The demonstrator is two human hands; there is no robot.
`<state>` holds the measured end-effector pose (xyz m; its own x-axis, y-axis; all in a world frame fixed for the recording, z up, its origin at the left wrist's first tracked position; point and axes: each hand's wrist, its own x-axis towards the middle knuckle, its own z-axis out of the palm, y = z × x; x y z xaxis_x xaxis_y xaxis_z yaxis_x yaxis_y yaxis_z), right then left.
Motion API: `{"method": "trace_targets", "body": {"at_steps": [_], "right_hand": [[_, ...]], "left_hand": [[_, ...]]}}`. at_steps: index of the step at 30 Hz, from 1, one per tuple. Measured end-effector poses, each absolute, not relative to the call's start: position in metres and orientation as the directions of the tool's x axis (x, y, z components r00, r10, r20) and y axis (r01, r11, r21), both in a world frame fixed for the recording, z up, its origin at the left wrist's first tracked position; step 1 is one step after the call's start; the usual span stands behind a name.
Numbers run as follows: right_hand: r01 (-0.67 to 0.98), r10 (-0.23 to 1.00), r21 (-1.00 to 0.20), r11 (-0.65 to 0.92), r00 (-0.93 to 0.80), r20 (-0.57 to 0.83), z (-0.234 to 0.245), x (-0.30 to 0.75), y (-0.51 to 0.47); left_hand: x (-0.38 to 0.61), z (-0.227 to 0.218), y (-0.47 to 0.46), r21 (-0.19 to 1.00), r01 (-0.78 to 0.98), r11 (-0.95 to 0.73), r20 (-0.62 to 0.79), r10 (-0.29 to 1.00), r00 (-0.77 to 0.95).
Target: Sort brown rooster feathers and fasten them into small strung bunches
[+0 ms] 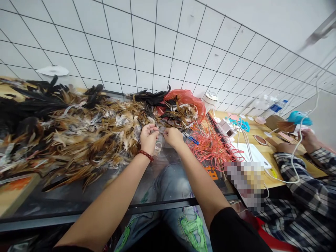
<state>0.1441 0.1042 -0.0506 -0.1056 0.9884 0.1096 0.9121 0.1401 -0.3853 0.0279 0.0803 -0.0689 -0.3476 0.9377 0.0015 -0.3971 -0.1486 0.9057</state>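
My left hand (149, 137), with a red bead bracelet (146, 155) at the wrist, is closed at the right edge of a large heap of brown and black feathers (99, 129). Its fingers are curled together, and what they pinch is too small to make out. Just to the right, my right hand (172, 136) is closed too, its fingertips facing the left ones. Whatever it holds is hidden. Beyond both hands, a red plastic bag (181, 93) has more feathers in it. Blue-handled scissors (192, 139) lie right of my right hand, beside a tangle of red-orange strings (207, 143).
The glass-topped table (168, 159) meets a wall with a black wire grid (136, 45). A white cup (210, 98) stands behind the strings. On the right are a white power strip (227, 129), cables and a white device (252, 155). A co-worker's plaid sleeve (301, 178) is beyond.
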Motion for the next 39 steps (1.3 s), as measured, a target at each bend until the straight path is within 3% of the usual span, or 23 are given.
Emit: {"method": "trace_targets", "body": {"at_steps": [2,4,5,7,10,13,16,19,21,23,25,28,31,35,39], "right_hand": [[0.741,0.995,-0.665,0.095,-0.047,0.09,-0.053,0.149,0.109],[0.395,0.999,-0.917,0.054,-0.024,0.049,-0.052,0.153,0.109],[0.206,0.999,-0.978,0.04,-0.037,0.033,-0.052,0.154,0.107],[-0.066,0.998,-0.997,0.037,-0.049,0.04,-0.052,0.153,0.101],[-0.203,0.997,-0.976,0.08,-0.001,0.082,-0.053,0.147,0.091],[-0.237,0.996,-0.968,0.082,-0.006,0.086,-0.054,0.142,0.088],[-0.207,0.997,-0.975,0.083,0.016,0.082,-0.057,0.14,0.089],[-0.052,0.99,-0.989,0.141,0.024,0.14,-0.061,0.137,0.089],[0.137,0.978,-0.968,0.21,-0.047,0.206,-0.064,0.135,0.086],[0.392,0.955,-0.873,0.29,-0.177,0.238,-0.064,0.134,0.081],[0.624,0.932,-0.699,0.35,-0.305,0.194,-0.062,0.135,0.076],[0.757,0.902,-0.518,0.398,-0.425,0.072,-0.058,0.139,0.073],[0.766,0.897,-0.498,0.408,-0.439,0.06,-0.058,0.147,0.077],[0.714,0.974,-0.665,0.22,-0.128,0.184,-0.064,0.154,0.087],[0.319,0.977,-0.939,0.133,0.117,0.178,-0.073,0.151,0.095]], "left_hand": [[0.028,-0.067,0.079,0.907,-0.396,-0.145,0.007,0.944,-0.329],[0.029,-0.064,0.076,0.91,-0.399,-0.115,-0.015,0.951,-0.308],[0.029,-0.062,0.074,0.911,-0.402,-0.089,-0.036,0.955,-0.293],[0.029,-0.057,0.071,0.906,-0.422,-0.022,-0.087,0.968,-0.237],[0.026,-0.05,0.066,0.871,-0.479,0.105,-0.141,0.989,-0.04],[0.019,-0.046,0.064,0.877,-0.449,0.171,-0.154,0.985,0.075],[0.01,-0.043,0.067,0.906,-0.409,0.112,-0.136,0.99,-0.029],[0.001,-0.038,0.07,0.895,-0.445,-0.01,-0.067,0.985,-0.157],[-0.003,-0.035,0.072,0.888,-0.453,-0.073,-0.041,0.97,-0.238],[-0.004,-0.033,0.072,0.889,-0.445,-0.11,-0.023,0.959,-0.282],[-0.003,-0.033,0.071,0.891,-0.438,-0.119,-0.013,0.958,-0.286],[0.0,-0.035,0.07,0.893,-0.437,-0.106,-0.021,0.961,-0.275],[0.002,-0.039,0.07,0.889,-0.45,-0.086,-0.034,0.967,-0.253],[0.005,-0.043,0.07,0.893,-0.449,-0.04,-0.065,0.974,-0.216],[0.009,-0.046,0.07,0.901,-0.432,-0.032,-0.063,0.977,-0.204]]}}
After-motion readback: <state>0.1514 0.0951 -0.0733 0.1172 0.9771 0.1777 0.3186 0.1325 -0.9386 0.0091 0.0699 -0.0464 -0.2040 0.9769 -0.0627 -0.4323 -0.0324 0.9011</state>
